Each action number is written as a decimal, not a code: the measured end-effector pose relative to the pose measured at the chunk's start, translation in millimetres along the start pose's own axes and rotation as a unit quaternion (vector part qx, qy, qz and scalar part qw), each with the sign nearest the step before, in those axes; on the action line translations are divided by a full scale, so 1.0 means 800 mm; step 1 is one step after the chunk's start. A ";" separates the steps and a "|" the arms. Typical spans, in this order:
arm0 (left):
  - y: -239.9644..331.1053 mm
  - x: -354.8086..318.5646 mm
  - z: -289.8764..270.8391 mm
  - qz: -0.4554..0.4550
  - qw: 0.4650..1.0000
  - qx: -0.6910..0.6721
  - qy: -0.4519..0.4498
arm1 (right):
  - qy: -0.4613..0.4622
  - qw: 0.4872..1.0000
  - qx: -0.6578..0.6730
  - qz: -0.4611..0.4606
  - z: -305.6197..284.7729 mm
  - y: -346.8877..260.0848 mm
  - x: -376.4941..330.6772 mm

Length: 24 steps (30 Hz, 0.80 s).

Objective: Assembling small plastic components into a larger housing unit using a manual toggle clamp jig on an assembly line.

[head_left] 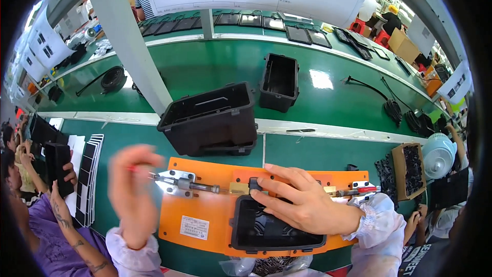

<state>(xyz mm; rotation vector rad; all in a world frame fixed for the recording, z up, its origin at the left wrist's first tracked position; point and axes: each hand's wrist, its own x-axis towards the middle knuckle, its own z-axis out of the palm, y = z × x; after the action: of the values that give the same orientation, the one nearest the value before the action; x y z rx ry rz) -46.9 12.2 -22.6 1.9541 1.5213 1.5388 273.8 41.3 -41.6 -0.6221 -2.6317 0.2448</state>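
Observation:
An orange fixture plate lies in front of me with a black plastic housing seated in it, open side up. My right hand rests on the housing's upper edge, fingertips pressing a small black part by a brass block. My left hand is blurred by motion at the plate's left end, closed around the red-handled lever of the metal toggle clamp.
Two empty black housings stand on the green conveyor. A cardboard box of small black parts and a fan sit on the right. A person in purple works at my left beside stacked black panels.

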 end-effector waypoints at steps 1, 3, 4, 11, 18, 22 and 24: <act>0.019 -0.001 0.019 0.074 0.993 0.029 -0.092 | -0.001 1.000 -0.003 0.000 -0.003 -0.001 -0.002; 0.012 -0.018 0.042 0.188 0.951 0.132 -0.208 | 0.001 1.000 -0.017 0.004 -0.002 -0.002 -0.004; 0.012 -0.019 0.048 0.198 0.950 0.126 -0.204 | 0.008 1.000 -0.015 0.005 0.004 -0.004 -0.007; -0.001 -0.019 0.059 0.236 0.939 0.198 -0.156 | -0.009 1.000 -0.009 0.013 -0.007 -0.003 -0.014; -0.002 -0.013 0.046 0.186 0.963 0.128 -0.148 | 0.078 0.962 -0.160 0.209 -0.093 -0.012 -0.067; 0.000 -0.011 0.051 0.196 0.958 0.131 -0.165 | 0.080 0.951 -0.127 0.272 -0.088 -0.003 -0.111; 0.003 -0.010 0.051 0.192 0.958 0.130 -0.171 | 0.092 0.955 -0.121 0.255 -0.077 0.002 -0.118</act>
<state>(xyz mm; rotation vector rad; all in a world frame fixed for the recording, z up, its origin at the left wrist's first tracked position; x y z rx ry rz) -11.7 20.5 -43.3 2.6287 1.3022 1.0699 378.0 3.6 -21.3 -1.3396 -2.2956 0.0072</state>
